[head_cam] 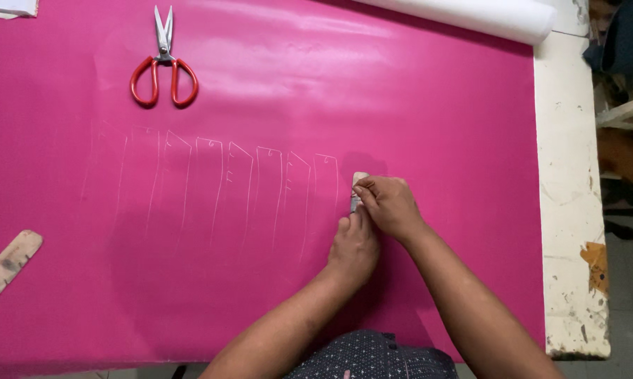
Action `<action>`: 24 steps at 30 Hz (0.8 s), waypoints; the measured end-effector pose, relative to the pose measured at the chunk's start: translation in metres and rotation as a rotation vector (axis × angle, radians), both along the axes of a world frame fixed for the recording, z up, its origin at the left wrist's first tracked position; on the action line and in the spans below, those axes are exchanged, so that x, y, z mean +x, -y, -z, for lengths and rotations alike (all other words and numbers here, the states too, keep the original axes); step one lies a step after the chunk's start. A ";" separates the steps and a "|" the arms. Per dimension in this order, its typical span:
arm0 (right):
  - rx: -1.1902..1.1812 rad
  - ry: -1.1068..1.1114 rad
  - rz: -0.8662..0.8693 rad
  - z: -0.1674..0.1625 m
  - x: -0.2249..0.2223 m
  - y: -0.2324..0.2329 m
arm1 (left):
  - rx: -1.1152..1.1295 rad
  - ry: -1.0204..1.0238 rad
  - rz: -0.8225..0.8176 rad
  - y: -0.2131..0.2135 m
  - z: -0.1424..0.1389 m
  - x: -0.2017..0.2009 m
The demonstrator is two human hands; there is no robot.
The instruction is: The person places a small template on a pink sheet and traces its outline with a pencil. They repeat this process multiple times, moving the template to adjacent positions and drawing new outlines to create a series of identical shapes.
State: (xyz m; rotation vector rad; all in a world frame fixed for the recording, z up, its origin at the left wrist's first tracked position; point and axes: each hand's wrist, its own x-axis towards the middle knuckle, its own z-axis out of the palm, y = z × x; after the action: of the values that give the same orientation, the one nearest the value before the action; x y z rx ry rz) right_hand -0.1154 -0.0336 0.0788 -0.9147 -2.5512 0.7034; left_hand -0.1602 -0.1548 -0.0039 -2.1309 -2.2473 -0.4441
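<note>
A large pink sheet (pixel 428 105) covers the table. Several narrow outlines (pixel 246 189) are traced on it in a row of thin pale lines. At the right end of that row a small pale template piece (pixel 359 178) lies on the sheet, mostly hidden under my hands. My left hand (pixel 353 247) presses flat on its lower part. My right hand (pixel 388 205) is closed by its upper edge, fingertips pinched; any marking tool in them is hidden.
Red-handled scissors (pixel 163 67) lie at the top left of the sheet. A tan template piece (pixel 12 260) rests near the left edge. A white roll (pixel 485 15) lies across the far right. The worn white table edge (pixel 569 210) shows on the right.
</note>
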 end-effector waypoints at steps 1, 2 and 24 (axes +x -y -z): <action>0.049 0.012 -0.008 0.000 -0.002 0.000 | 0.015 -0.031 0.017 0.001 -0.002 -0.001; 0.098 0.024 -0.016 0.000 -0.004 -0.002 | 0.016 -0.078 0.015 0.001 -0.005 -0.002; 0.161 -0.050 0.003 0.008 -0.015 -0.031 | 0.255 0.338 -0.023 -0.010 -0.022 -0.053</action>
State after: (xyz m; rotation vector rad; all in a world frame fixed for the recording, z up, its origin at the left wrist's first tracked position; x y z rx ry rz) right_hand -0.1309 -0.0024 0.0712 -0.8364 -2.5189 0.5043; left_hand -0.2129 -0.1449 0.0183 -2.0220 -2.2147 -1.0986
